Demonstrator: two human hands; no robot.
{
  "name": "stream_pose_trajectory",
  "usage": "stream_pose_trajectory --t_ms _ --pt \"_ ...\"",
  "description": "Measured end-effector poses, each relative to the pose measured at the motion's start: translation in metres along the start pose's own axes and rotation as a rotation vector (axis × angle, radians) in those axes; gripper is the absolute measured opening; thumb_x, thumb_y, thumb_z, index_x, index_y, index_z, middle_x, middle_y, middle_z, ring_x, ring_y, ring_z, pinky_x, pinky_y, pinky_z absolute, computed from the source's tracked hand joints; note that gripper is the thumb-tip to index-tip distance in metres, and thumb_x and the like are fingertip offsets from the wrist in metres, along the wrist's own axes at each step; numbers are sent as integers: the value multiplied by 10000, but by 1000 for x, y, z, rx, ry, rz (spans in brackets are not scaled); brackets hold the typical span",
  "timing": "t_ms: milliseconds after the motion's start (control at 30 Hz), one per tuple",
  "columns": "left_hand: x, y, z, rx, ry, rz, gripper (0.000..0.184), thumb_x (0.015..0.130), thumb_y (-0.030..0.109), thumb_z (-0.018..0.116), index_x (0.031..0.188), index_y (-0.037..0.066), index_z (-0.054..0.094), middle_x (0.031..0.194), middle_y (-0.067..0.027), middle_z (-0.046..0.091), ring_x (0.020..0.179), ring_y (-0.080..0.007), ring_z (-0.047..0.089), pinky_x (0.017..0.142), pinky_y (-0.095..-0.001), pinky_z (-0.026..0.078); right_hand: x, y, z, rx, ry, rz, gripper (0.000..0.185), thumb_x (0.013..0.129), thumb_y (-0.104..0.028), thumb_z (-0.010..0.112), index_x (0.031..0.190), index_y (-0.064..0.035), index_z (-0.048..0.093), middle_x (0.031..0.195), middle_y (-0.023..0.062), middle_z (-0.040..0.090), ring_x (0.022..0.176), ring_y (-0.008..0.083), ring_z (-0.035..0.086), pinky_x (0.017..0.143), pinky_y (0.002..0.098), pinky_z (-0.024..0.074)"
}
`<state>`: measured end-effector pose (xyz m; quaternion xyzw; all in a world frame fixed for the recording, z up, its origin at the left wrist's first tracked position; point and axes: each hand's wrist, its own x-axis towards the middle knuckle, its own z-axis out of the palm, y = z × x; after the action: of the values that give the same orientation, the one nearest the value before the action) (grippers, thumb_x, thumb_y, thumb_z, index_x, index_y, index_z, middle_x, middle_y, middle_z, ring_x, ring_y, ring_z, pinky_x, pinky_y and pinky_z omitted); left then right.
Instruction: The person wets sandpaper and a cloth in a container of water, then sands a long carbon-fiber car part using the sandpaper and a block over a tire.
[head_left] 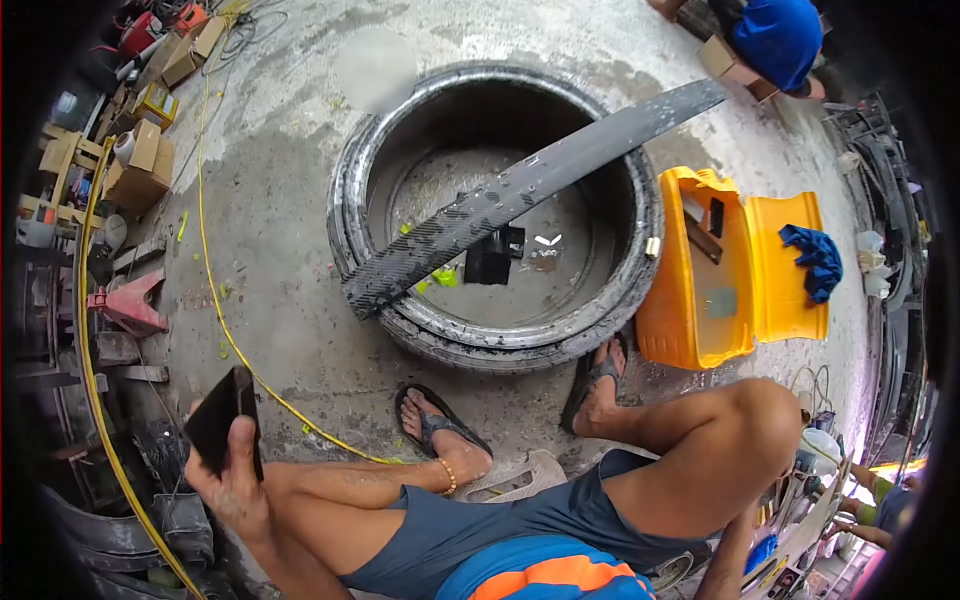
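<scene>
At the lower left my left hand (235,490) is closed around a flat dark slab that looks like a black phone (220,425), with the thumb lying across its near side. My right forearm (735,552) runs down beside my right knee, and the hand itself is out of the picture. In front of my feet a large black tyre (345,215) lies flat on the floor. A long, wet strip of patterned carbon fibre (500,200) rests across its rim. Inside the tyre's ring are a black piece (487,258) and yellow-green scraps (444,277).
Right of the tyre stands a cut-open yellow container (690,345) with a dark blue cloth (815,262) over its side. A yellow hose (205,230) crosses the floor at left. Cardboard boxes (140,175) and a red stand (135,303) line the left. A person in blue (778,40) crouches at upper right.
</scene>
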<state>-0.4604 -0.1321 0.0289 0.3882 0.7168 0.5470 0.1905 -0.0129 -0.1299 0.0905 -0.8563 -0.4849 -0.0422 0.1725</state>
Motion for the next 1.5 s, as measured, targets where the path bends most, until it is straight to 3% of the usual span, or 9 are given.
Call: stream_pose_trajectory --t_ms 33,233,267,300,400,500,533,1167,1500 --pt "2 4 -1 86 -30 58 327 979 140 736 1223 -53 635 1089 -71 666 935 -172 630 914 -296 494 -22 -85 20 -246 47 -20 231 603 -230 925 570 -138 715 579 0 534 695 243 582 708 390 473" --pt "14 31 59 306 -161 -311 517 997 271 729 1361 -47 546 1380 -173 616 1238 -204 599 1071 -330 444 -7 -63 129 -151 -222 39 219 641 -252 877 656 -138 691 671 5 520 766 247 557 754 405 452" --pt "21 33 83 382 -201 -272 543 980 397 725 1248 -63 620 1217 -129 656 1067 -159 628 921 -293 481 -6 -55 146 -136 -264 53 218 648 -256 868 673 -138 686 689 6 518 781 247 552 763 408 448" --pt "31 30 92 403 -216 -289 543 980 397 725 1248 -63 620 1217 -129 656 1067 -159 628 921 -293 481 -9 -41 163 -124 -306 68 218 656 -260 858 690 -138 681 708 7 515 795 248 547 773 411 444" --pt "56 18 126 511 -466 -41 617 909 510 750 1079 -77 663 897 -11 520 729 -89 440 630 -267 321 -5 -21 201 -89 -423 112 221 679 -273 830 741 -138 667 763 10 507 838 251 533 801 420 431" --pt "72 8 160 586 -456 -61 597 915 484 749 1090 -81 664 925 -11 542 763 -96 460 655 -259 335 -3 -8 233 -21 -527 154 229 702 -286 801 792 -138 653 818 13 499 881 253 518 829 429 418" --pt "77 10 168 583 -491 -97 534 895 396 770 1089 -98 716 974 -136 606 855 -212 561 720 -323 428 -4 -4 241 2 -561 168 232 709 -290 792 809 -138 648 836 15 496 896 254 513 838 432 414" --pt "86 10 221 692 -526 -377 460 865 273 819 1156 -70 721 985 -146 635 883 -229 617 789 -338 503 -38 100 295 436 -1018 339 369 854 -372 612 1134 -138 557 1186 35 446 1169 269 420 1015 490 334" --pt "72 15 219 712 -522 -278 428 863 236 815 1153 -65 721 971 -148 635 871 -235 616 783 -333 502 -74 168 311 719 -1178 435 466 930 -415 517 1304 -137 509 1370 45 419 1313 277 371 1108 520 291"
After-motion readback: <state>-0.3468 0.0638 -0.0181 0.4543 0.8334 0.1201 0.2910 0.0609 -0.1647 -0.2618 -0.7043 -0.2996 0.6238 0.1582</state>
